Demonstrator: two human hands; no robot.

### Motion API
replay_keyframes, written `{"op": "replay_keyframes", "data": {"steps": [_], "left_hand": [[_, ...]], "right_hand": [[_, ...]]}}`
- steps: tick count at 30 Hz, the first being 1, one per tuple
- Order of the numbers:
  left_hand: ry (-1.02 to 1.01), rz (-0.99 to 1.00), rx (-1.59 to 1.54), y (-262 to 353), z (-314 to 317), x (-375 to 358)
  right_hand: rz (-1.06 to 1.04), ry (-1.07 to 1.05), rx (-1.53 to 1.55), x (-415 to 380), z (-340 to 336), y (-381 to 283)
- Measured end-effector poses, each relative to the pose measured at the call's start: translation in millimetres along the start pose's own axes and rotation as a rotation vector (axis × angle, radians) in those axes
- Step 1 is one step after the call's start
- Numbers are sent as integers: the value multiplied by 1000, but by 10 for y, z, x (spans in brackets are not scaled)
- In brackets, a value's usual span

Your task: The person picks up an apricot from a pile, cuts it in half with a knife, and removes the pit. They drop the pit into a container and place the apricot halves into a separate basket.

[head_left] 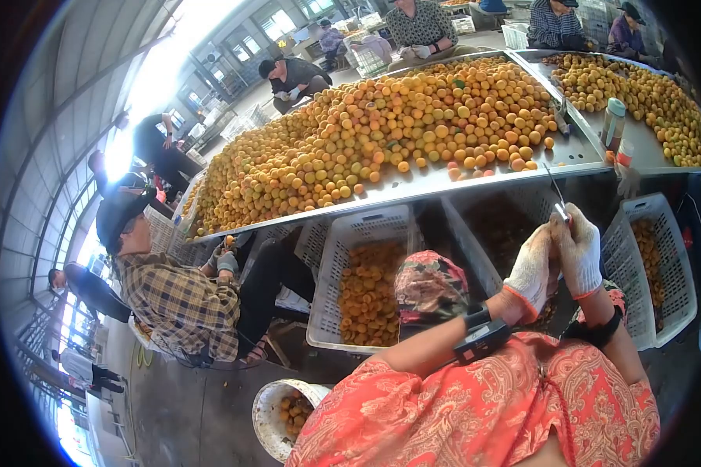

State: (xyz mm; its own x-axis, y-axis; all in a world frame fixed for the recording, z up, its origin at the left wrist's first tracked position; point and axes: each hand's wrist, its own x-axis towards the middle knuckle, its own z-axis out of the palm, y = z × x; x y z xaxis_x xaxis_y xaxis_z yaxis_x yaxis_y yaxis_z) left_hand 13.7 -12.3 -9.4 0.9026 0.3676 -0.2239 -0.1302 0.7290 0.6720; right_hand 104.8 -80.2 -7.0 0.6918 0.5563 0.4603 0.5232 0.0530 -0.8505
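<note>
My right hand [582, 253], in a white knit glove, is closed around the handle of a small knife. The knife [554, 185] has a thin blade that points up and away toward the metal table. Close against it, my left hand [531, 268] wears a matching glove with an orange cuff. Its fingers are curled, and what they hold, if anything, is hidden. Both hands are raised above a crate [475, 245] between my knees, partly covered by my arms. Beyond them, a large heap of apricots [382, 128] lies on the table [413, 180].
A white crate [323, 311] of cut apricots stands left, another crate [681, 311] right. A bucket [269, 412] with fruit sits on the floor. A bottle [613, 124] stands on the table's divider. A person in a plaid shirt [183, 303] works close on the left; others sit across.
</note>
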Motion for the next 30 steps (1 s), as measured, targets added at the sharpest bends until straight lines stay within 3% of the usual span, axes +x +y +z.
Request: {"op": "replay_keyframes", "data": {"steps": [4, 7, 9, 10, 13, 15, 16, 17, 18, 19, 20, 21, 22, 23, 24, 26, 28, 30], "left_hand": [[86, -269, -53, -89, -144, 136], [37, -338, -77, -65, -229, 150], [147, -338, -150, -71, -91, 110], [249, -334, -215, -59, -33, 88], [192, -376, -116, -49, -178, 131], [109, -283, -136, -84, -198, 278], [-9, -171, -105, -237, -527, 481], [108, -253, -125, -2, -329, 294], [115, -186, -131, 41, -286, 231], [87, -168, -127, 44, -402, 231], [33, -230, -181, 116, -412, 221], [181, -255, -157, 167, -259, 191], [-50, -331, -287, 154, -435, 264], [-270, -383, -423, 122, -603, 365], [-207, -369, -353, 125, -573, 359], [-98, -314, -233, 135, -406, 306], [-122, -307, -182, 130, -353, 263], [-130, -270, -95, 126, -344, 246]], "right_hand": [[-97, -28, -142, -8, 3, 38], [-172, -76, -212, -22, 8, 22], [-405, -94, -293, -32, 56, 19], [-373, -101, -285, -38, 62, 23], [-327, -87, -194, -60, 51, 62], [-262, -77, -138, -56, 73, 63], [-182, -50, -102, -84, 32, 71], [-397, -105, -268, -59, -39, 79], [-338, -182, -311, -69, -66, 79], [-362, -179, -212, -77, -48, 172], [-256, -174, -51, -101, -78, 149], [-191, -92, 45, -113, -90, 141], [-133, -5, 146, -133, -106, 128], [55, 1, 350, -116, -168, 35], [29, 71, 340, -74, -208, 92], [96, 27, 156, -53, -353, 43], [122, -6, 2, -12, -422, 106], [-177, 105, -294, -13, -431, 203]]}}
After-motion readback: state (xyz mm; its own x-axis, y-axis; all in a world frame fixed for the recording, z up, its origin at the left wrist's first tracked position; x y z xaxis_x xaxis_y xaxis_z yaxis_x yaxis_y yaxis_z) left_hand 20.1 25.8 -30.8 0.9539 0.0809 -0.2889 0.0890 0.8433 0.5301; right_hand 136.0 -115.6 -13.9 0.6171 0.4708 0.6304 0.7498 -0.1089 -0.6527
